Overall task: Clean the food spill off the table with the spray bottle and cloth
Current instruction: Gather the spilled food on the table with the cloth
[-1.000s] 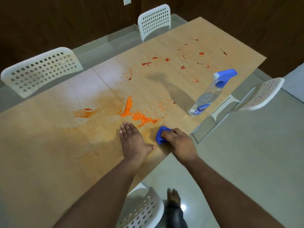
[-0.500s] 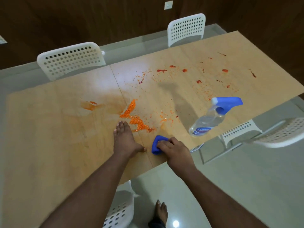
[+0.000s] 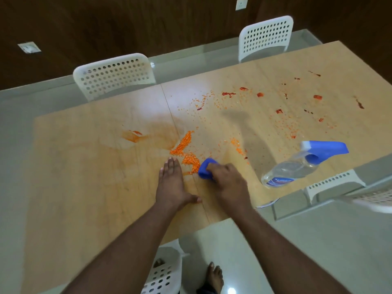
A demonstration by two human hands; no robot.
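Wooden table (image 3: 84,166) is filling most of the head view, its long axis running left to right, with white perforated chairs (image 3: 114,75) standing along its far edge. Orange food spill (image 3: 186,153) is lying as a grainy heap near the middle of the near half, with red splashes (image 3: 229,94) scattering toward the far right. Left hand (image 3: 171,185) is resting flat on the tabletop, fingers straight and together, pointing toward the far side, fingertips just beside the heap. Right hand (image 3: 228,183) is curling around a blue cloth (image 3: 204,168), pressing it against the heap's near right edge. Clear spray bottle (image 3: 297,166) is standing near the right edge, appearing tilted, its blue trigger head (image 3: 326,148) pointing right.
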